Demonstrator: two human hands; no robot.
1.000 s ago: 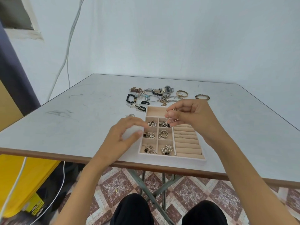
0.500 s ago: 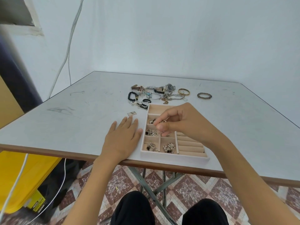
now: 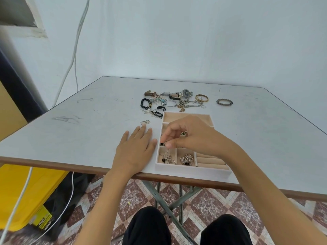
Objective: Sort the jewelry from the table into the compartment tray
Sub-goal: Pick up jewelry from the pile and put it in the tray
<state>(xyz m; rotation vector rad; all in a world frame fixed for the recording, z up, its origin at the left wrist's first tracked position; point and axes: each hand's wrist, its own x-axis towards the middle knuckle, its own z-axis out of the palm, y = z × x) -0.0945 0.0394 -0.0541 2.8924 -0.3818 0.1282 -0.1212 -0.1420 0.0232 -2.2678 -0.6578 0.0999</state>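
Note:
The beige compartment tray [image 3: 192,169] lies at the table's front edge. Its small left compartments hold earrings and pearl pieces, and ring rolls fill its right side. My right hand [image 3: 192,137] hovers over the tray's left column with curled fingers, thumb and fingertips pinching a small silver jewelry piece [image 3: 167,152] that hangs into a compartment. Flat on the table just left of the tray, my left hand [image 3: 136,149] has its fingers straight. Behind the tray lies loose jewelry: a watch [image 3: 185,92], a gold bangle [image 3: 201,98], a black bead bracelet [image 3: 144,103] and chains.
A dark bead bracelet [image 3: 224,102] lies apart at the back right. A small tag [image 3: 145,122] sits just beyond my left fingertips. A yellow bin [image 3: 26,188] and white cables are under the table's left side. A wall stands behind the table.
My right hand came down from above the tray to its left compartments with the pinched piece. My left hand flattened onto the table beside the tray.

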